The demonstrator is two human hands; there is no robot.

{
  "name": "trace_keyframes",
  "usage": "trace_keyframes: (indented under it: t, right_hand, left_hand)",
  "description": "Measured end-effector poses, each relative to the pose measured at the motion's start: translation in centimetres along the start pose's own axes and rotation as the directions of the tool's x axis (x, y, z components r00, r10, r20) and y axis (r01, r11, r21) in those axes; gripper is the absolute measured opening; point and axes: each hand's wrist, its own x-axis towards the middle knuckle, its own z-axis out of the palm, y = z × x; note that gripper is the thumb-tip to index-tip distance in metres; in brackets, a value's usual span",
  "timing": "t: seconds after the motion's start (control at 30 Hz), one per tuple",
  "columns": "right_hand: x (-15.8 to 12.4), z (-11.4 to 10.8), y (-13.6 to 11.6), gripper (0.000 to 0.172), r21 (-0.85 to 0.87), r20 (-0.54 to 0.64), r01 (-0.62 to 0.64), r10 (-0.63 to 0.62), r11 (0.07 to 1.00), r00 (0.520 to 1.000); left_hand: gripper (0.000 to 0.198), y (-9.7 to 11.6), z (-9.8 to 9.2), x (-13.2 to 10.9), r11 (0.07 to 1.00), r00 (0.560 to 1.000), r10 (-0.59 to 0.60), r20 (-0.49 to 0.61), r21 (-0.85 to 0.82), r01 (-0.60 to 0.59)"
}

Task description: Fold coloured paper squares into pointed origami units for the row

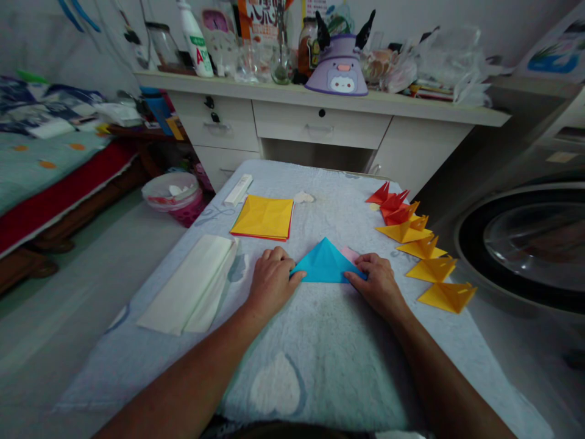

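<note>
A sheet of blue origami paper (325, 263), folded into a triangle with its point away from me, lies on the cloth-covered table (338, 353). My left hand (274, 274) pinches its left corner between thumb and fingers. At the opposite corner, my right hand (375, 277) pinches the paper in the same way. Faint creases run down from the triangle's tip. Beyond my left hand lies a stack of square paper (264, 217), yellow on top with red edges below. Several folded yellow paper shapes (433, 268) and red paper shapes (390, 201) line the table's right side.
Left of my hands lies a folded white cloth or paper (187, 286), with a small white box (238, 190) farther back. A pink bin (183, 201) stands on the floor at left. A white drawer desk (320, 119) borders the far side; a washing machine (525, 231) stands at right.
</note>
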Motion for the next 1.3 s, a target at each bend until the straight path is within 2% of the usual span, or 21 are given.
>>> trace_keyframes:
  t: [0.17, 0.27, 0.37, 0.5, 0.57, 0.63, 0.8, 1.07, 1.3]
  right_hand:
    - [-0.1, 0.1, -0.5, 0.023, -0.045, -0.03, -0.028, 0.026, 0.999, 0.999]
    - [-0.1, 0.1, -0.8, 0.021, -0.091, -0.047, -0.055, 0.051, 0.994, 0.998]
    - [-0.1, 0.2, -1.1, 0.02, -0.116, -0.055, -0.064, 0.058, 0.991, 0.997]
    - [0.0, 0.3, -1.2, 0.02, -0.132, -0.056, -0.076, 0.07, 0.988, 0.996]
    - [0.0, 0.4, -1.2, 0.02, -0.138, -0.057, -0.09, 0.083, 0.986, 0.995]
    - [0.0, 0.4, -1.3, 0.019, -0.14, -0.059, -0.1, 0.092, 0.985, 0.994]
    - [-0.1, 0.5, -1.2, 0.019, -0.112, -0.068, -0.094, 0.087, 0.989, 0.994]
    - [-0.1, 0.0, -0.4, 0.024, -0.08, -0.117, -0.085, 0.075, 0.993, 0.99]
    - [-0.1, -0.3, 0.0, 0.027, -0.04, -0.113, -0.069, 0.064, 0.997, 0.992]
  left_hand:
    - [0.017, 0.6, 0.1, -0.3, 0.999, 0.999, -0.03, -0.027, 0.043, 0.031]
    - [0.031, 1.0, 0.3, -0.4, 0.999, 0.995, 0.007, -0.096, 0.048, -0.002]
    - [0.038, 1.2, 0.7, -0.4, 0.985, 0.979, 0.163, -0.122, 0.072, -0.155]
    - [0.034, 1.4, 1.6, -0.5, 0.903, 0.903, 0.429, -0.01, 0.037, -0.428]
    - [0.034, 1.6, 2.1, -0.6, 0.877, 0.876, 0.48, 0.04, 0.009, -0.48]
    - [0.035, 1.8, 2.5, -0.7, 0.879, 0.876, 0.476, 0.076, -0.013, -0.477]
    - [0.055, 2.3, 2.5, -1.1, 0.9, 0.888, 0.436, 0.148, -0.049, -0.433]
    - [0.061, 2.2, 2.1, -1.3, 0.902, 0.878, 0.431, 0.208, -0.082, -0.424]
    - [0.061, 2.1, 2.1, -1.5, 0.896, 0.873, 0.443, 0.204, -0.089, -0.434]
